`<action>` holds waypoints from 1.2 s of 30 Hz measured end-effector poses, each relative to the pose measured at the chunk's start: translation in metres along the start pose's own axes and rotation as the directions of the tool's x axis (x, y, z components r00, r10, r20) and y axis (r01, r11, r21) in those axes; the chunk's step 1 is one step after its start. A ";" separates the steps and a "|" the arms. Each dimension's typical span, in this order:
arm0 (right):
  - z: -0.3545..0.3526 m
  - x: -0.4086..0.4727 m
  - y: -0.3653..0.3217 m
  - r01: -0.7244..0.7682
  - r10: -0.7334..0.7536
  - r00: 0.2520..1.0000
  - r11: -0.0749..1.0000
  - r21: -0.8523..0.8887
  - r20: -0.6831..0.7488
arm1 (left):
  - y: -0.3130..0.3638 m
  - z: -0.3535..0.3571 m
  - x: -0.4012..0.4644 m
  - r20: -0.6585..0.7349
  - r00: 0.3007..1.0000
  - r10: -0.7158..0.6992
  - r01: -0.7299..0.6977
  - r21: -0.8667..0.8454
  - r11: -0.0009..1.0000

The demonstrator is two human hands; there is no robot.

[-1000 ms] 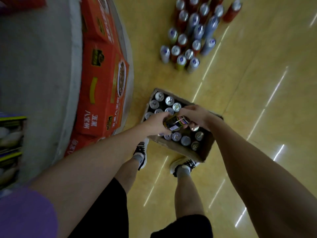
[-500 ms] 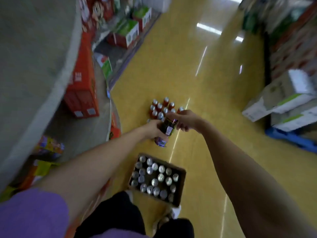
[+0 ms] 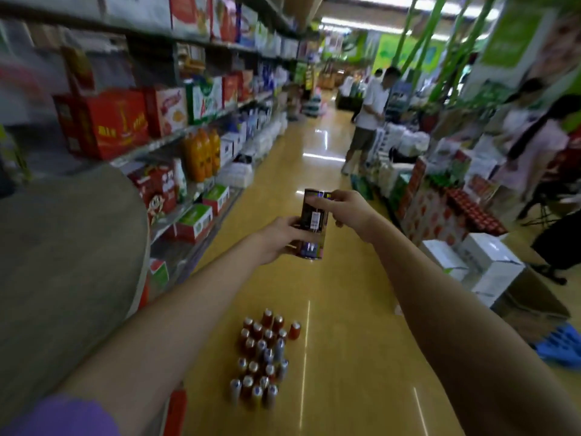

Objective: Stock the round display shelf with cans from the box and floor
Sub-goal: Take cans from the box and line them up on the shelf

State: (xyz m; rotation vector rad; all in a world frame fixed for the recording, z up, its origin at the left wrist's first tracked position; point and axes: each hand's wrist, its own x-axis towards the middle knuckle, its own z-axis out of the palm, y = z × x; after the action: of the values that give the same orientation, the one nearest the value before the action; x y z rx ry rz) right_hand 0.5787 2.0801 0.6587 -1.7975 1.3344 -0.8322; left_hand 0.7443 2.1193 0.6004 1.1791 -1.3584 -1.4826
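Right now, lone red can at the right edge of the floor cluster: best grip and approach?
Probably take the lone red can around its side wall, coming from the right or from above. It stands upright, its right side faces bare floor, and the other floor cans crowd its left.

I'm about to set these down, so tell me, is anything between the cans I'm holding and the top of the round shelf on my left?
Nothing visible. The stacked cans are held in the air by the left hand and right hand, and the grey round shelf top beside them looks bare near its edge.
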 end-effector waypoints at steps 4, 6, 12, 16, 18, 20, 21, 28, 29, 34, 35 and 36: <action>-0.044 0.010 -0.033 0.089 -0.083 0.995 0.992 0.093 -0.058 | 0.057 0.013 0.008 -0.047 0.991 0.126 -0.126 0.012 0.992; -0.056 0.015 -0.044 0.129 -0.122 0.991 0.976 0.175 -0.048 | 0.076 0.021 0.009 -0.107 0.980 0.165 -0.166 0.001 0.986; -0.047 0.022 -0.046 0.160 -0.208 0.976 0.892 0.423 0.070 | 0.075 0.031 0.002 -0.305 0.935 0.180 -0.204 -0.050 0.978; -0.025 0.018 -0.026 0.097 -0.251 0.930 0.871 0.481 0.267 | 0.043 0.028 -0.019 -0.392 0.913 0.118 -0.169 -0.099 0.981; -0.011 0.010 -0.019 0.080 -0.265 0.906 0.873 0.481 0.330 | 0.025 0.026 -0.035 -0.414 0.907 0.075 -0.133 -0.113 0.985; 0.005 0.000 -0.014 0.060 -0.263 0.884 0.884 0.464 0.386 | 0.004 0.023 -0.053 -0.422 0.906 0.032 -0.096 -0.132 0.987; 0.014 -0.005 -0.013 0.044 -0.258 0.871 0.889 0.456 0.418 | -0.006 0.021 -0.063 -0.433 0.901 0.005 -0.078 -0.150 0.986; 0.106 -0.053 -0.023 -0.040 -0.259 0.725 0.910 0.413 0.639 | -0.050 0.034 -0.158 -0.645 0.762 -0.046 -0.098 -0.186 0.978; 0.118 -0.062 -0.030 -0.034 -0.279 0.698 0.907 0.419 0.659 | -0.054 0.034 -0.172 -0.687 0.727 -0.022 -0.115 -0.153 0.982; 0.180 -0.104 -0.075 0.064 -0.308 0.590 0.939 0.337 0.746 | -0.057 0.023 -0.254 -0.835 0.549 -0.042 -0.094 -0.111 0.989; 0.189 -0.114 -0.087 0.087 -0.312 0.566 0.943 0.321 0.763 | -0.054 0.022 -0.271 -0.851 0.522 -0.052 -0.090 -0.116 0.989; 0.195 -0.124 -0.099 0.125 -0.318 0.536 0.946 0.299 0.782 | -0.050 0.020 -0.289 -0.867 0.496 -0.056 -0.090 -0.116 0.989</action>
State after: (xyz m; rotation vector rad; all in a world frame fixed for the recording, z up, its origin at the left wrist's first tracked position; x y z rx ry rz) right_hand 0.7593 2.2532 0.6322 -1.8306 0.3691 -0.1338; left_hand 0.8007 2.4074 0.5855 1.5002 -0.5131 -0.6945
